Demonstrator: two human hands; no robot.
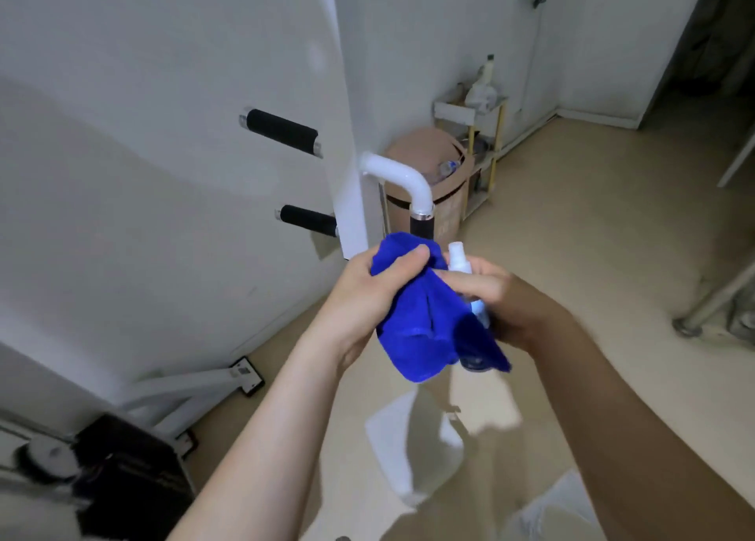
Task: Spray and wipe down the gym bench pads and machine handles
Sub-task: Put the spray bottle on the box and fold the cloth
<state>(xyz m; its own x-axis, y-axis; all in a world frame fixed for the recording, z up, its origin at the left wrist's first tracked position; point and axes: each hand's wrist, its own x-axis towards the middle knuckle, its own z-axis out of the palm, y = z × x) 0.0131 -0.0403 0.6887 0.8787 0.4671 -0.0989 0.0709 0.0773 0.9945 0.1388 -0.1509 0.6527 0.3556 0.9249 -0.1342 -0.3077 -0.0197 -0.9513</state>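
Spray bottle (459,264) near upright, nozzle up, fingers of right hand (504,305) curled round it, left hand (367,295) gripping blue cloth (412,328)

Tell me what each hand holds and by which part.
The left hand grips the blue cloth by its bunched top; the right hand holds the spray bottle round its body.

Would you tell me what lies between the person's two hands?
Head view: a blue cloth, gripped by the left hand, and a spray bottle held in the right hand.
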